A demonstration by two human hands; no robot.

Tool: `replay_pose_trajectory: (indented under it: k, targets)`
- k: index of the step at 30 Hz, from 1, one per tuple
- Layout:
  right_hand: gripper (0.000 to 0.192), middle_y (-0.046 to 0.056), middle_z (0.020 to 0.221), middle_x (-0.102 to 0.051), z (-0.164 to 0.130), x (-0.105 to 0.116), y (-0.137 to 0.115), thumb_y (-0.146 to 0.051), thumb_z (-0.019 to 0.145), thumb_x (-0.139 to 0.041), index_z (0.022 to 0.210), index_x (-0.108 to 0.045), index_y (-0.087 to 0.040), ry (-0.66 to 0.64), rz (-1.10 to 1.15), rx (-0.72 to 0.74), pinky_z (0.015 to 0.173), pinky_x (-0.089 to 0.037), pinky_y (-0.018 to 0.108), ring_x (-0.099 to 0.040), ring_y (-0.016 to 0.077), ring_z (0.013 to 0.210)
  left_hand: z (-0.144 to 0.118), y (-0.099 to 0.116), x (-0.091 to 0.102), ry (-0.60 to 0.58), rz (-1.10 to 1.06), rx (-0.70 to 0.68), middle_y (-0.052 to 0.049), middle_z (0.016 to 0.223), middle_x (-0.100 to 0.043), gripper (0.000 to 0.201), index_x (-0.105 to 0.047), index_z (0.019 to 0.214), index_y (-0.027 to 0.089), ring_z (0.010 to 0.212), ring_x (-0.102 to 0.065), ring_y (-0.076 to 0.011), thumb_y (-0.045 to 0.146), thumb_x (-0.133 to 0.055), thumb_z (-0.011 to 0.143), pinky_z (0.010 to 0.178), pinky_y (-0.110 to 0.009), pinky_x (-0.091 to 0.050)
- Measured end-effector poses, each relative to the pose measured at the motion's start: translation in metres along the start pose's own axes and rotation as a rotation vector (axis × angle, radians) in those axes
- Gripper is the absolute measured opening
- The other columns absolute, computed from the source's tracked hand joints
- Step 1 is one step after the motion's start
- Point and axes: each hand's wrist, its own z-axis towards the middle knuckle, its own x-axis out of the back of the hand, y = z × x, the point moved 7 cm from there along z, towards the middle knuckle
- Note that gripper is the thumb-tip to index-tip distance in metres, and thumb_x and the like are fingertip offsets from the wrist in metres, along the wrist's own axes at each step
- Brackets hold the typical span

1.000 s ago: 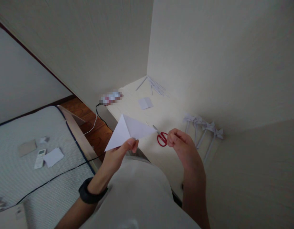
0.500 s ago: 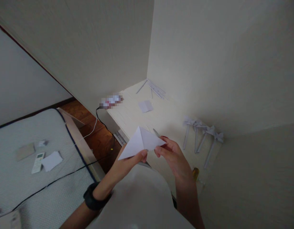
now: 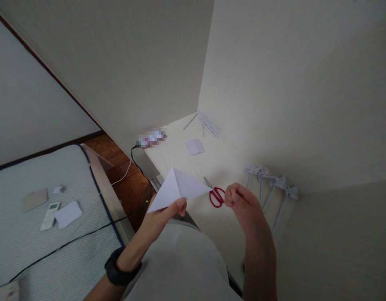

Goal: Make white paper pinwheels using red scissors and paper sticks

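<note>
My left hand (image 3: 163,215) pinches the lower edge of a white paper folded into a triangle (image 3: 177,190), held in the air over the near edge of a cream table (image 3: 211,167). My right hand (image 3: 243,205) hovers to the right of the paper, fingers curled in, holding nothing and not touching the sheet. Red-handled scissors (image 3: 215,194) lie on the table between the paper and my right hand.
Several white paper flowers on stems (image 3: 271,184) lie along the wall at right. A small white sheet (image 3: 195,146) and thin paper sticks (image 3: 207,123) lie farther back. A mattress (image 3: 29,234) at left carries a remote (image 3: 50,215), papers and a black cable (image 3: 70,242).
Half a second ago my right hand gripped the paper's right corner. It has let go and drawn back to the right, uncovering the scissors. My left hand still holds the paper.
</note>
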Motion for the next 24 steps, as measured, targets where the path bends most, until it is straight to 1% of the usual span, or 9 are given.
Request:
replay_pose_trajectory:
  k: [3, 4, 6, 8, 12, 15, 18, 22, 24]
  targets:
    - [0.043, -0.002, 0.064, -0.055, -0.006, -0.035, 0.007, -0.05, 0.063, -0.084, 0.085, -0.064, -0.02, -0.193, 0.049, -0.108, 0.057, -0.039, 0.026, -0.049, 0.014, 0.06, -0.004, -0.005, -0.01, -0.032, -0.007, 0.055, -0.001, 0.06, -0.062, 0.033, -0.06, 0.058, 0.02, 0.062, -0.057, -0.0181, 0.044, -0.064, 0.081, 0.063, -0.028, -0.047]
    - [0.047, -0.002, 0.066, -0.057, -0.01, -0.049, 0.01, -0.052, 0.06, -0.086, 0.086, -0.064, -0.02, -0.264, 0.091, -0.153, 0.057, -0.04, 0.027, -0.051, 0.0145, 0.06, -0.005, -0.007, -0.013, -0.045, -0.01, 0.068, -0.001, 0.06, -0.063, 0.033, -0.06, 0.058, 0.02, 0.061, -0.058, -0.018, 0.044, -0.065, 0.081, 0.063, -0.028, -0.048]
    - [0.046, -0.001, 0.064, -0.057, -0.014, -0.071, 0.013, -0.055, 0.06, -0.085, 0.078, -0.063, -0.02, -0.334, 0.17, -0.198, 0.058, -0.044, 0.029, -0.055, 0.0159, 0.059, -0.008, -0.009, -0.018, -0.056, -0.026, 0.081, -0.001, 0.059, -0.062, 0.034, -0.059, 0.058, 0.02, 0.06, -0.057, -0.0174, 0.045, -0.067, 0.079, 0.062, -0.027, -0.048]
    - [0.039, 0.0, 0.062, -0.06, -0.017, -0.081, 0.015, -0.054, 0.065, -0.081, 0.071, -0.063, -0.02, -0.323, 0.191, -0.228, 0.059, -0.046, 0.031, -0.057, 0.0171, 0.059, -0.009, -0.012, -0.02, -0.062, -0.046, 0.088, -0.001, 0.058, -0.062, 0.035, -0.058, 0.058, 0.019, 0.059, -0.056, -0.0168, 0.046, -0.069, 0.078, 0.059, -0.026, -0.047]
    - [0.029, 0.0, 0.06, -0.062, -0.016, -0.07, 0.013, -0.044, 0.067, -0.08, 0.068, -0.064, -0.02, -0.169, 0.112, -0.208, 0.057, -0.046, 0.029, -0.055, 0.0165, 0.058, -0.007, -0.012, -0.02, -0.093, -0.069, 0.043, -0.001, 0.062, -0.063, 0.032, -0.064, 0.067, 0.017, 0.06, -0.057, -0.0161, 0.046, -0.067, 0.082, 0.059, -0.025, -0.046]
    - [0.023, -0.001, 0.058, -0.059, -0.016, -0.061, 0.011, -0.038, 0.068, -0.079, 0.067, -0.063, -0.021, -0.108, 0.061, -0.179, 0.057, -0.045, 0.028, -0.053, 0.0156, 0.058, -0.004, -0.008, -0.014, -0.027, -0.098, -0.014, 0.0, 0.06, -0.061, 0.026, -0.067, 0.077, 0.017, 0.06, -0.056, -0.0149, 0.042, -0.068, 0.083, 0.061, -0.025, -0.046]
    - [0.023, -0.002, 0.057, -0.058, -0.019, -0.063, 0.012, -0.038, 0.072, -0.076, 0.065, -0.061, -0.022, -0.135, 0.065, -0.161, 0.059, -0.045, 0.029, -0.054, 0.0157, 0.059, -0.004, -0.007, -0.015, -0.017, -0.133, -0.023, 0.002, 0.061, -0.06, 0.023, -0.068, 0.078, 0.017, 0.06, -0.055, -0.014, 0.039, -0.069, 0.084, 0.062, -0.024, -0.045]
    - [0.026, 0.0, 0.06, -0.059, -0.025, -0.072, 0.017, -0.044, 0.079, -0.07, 0.068, -0.061, -0.023, -0.203, 0.115, -0.158, 0.066, -0.049, 0.032, -0.061, 0.0189, 0.065, -0.012, -0.011, -0.025, -0.105, -0.144, -0.009, 0.0, 0.062, -0.064, 0.029, -0.069, 0.071, 0.016, 0.06, -0.055, -0.0134, 0.04, -0.065, 0.087, 0.061, -0.024, -0.044]
    - [0.029, -0.001, 0.058, -0.058, -0.028, -0.074, 0.018, -0.045, 0.08, -0.069, 0.065, -0.06, -0.022, -0.218, 0.127, -0.162, 0.063, -0.049, 0.031, -0.061, 0.0189, 0.063, -0.016, -0.013, -0.03, -0.134, -0.171, -0.006, -0.001, 0.065, -0.067, 0.029, -0.071, 0.072, 0.016, 0.06, -0.056, -0.0133, 0.04, -0.065, 0.088, 0.061, -0.023, -0.044]
